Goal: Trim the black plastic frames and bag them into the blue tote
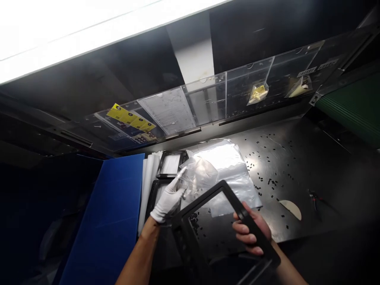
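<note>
My left hand [170, 198], in a white glove, pinches the edge of a clear plastic bag [202, 174] lifted off a stack of flat bags [237, 178]. In my bare right hand [252, 229] is a black plastic frame [204, 198], a rectangle with rounded corners and an open middle. My fingers wrap round its right side, and it is tilted above the front of the bench. Two more black frames [170, 163] lie behind and beside my left hand, partly covered by it.
Many small black pieces [271, 182] are scattered over the metal bench [285, 150]. Pliers [314, 200] and a beige half-disc [291, 209] lie at the right. White rolled sheets [151, 170] and a blue panel [115, 209] stand at the left. Clear pockets [204, 105] line the back.
</note>
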A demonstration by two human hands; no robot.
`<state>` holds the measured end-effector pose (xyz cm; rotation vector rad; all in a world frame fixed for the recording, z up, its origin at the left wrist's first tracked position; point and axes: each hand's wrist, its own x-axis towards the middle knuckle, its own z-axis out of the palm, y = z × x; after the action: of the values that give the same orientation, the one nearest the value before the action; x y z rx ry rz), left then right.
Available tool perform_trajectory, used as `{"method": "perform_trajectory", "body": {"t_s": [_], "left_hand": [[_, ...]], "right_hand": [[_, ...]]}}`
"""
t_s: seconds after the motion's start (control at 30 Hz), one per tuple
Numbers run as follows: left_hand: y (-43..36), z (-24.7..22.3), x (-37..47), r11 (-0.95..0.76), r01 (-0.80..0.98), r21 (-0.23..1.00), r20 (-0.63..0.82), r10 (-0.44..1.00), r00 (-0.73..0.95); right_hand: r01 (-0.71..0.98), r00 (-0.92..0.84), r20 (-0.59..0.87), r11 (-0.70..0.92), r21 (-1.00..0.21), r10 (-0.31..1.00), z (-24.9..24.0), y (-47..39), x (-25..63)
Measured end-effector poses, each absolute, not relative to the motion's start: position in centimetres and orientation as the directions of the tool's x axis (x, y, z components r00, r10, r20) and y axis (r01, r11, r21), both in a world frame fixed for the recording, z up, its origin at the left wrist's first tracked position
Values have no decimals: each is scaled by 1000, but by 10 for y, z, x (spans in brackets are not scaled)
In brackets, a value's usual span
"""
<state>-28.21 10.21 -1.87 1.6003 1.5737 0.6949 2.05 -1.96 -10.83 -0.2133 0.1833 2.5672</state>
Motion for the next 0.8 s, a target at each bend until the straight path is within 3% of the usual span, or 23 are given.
{"method": "perform_trajectory", "body": {"t_s": [0.2, 0.3, 0.47, 0.6, 0.7, 0.8], "left_hand": [[126, 7, -281, 74, 475, 877, -226, 935, 273], [129, 21, -270, 50, 494, 868, -253, 901, 353], [120, 67, -261, -137, 634, 761, -238, 850, 469], [106, 101, -256, -225, 609, 761, -251, 764, 595], [100, 112, -254, -303, 611, 731, -210, 752, 625], [97, 109, -260, -393, 686, 613, -208, 757, 619]], "right_hand": [[-257, -966, -10, -963, 77, 257, -139, -28, -37], [-216, -975, 51, -975, 49, 218, -137, -24, -54], [-265, -964, 23, -963, 48, 266, -134, -14, -52], [-316, -949, -3, -947, 64, 317, -139, -8, -46], [-422, -907, -51, -903, 86, 419, -137, -2, -38], [-564, -826, -105, -817, 123, 554, -130, 5, -21]]}}
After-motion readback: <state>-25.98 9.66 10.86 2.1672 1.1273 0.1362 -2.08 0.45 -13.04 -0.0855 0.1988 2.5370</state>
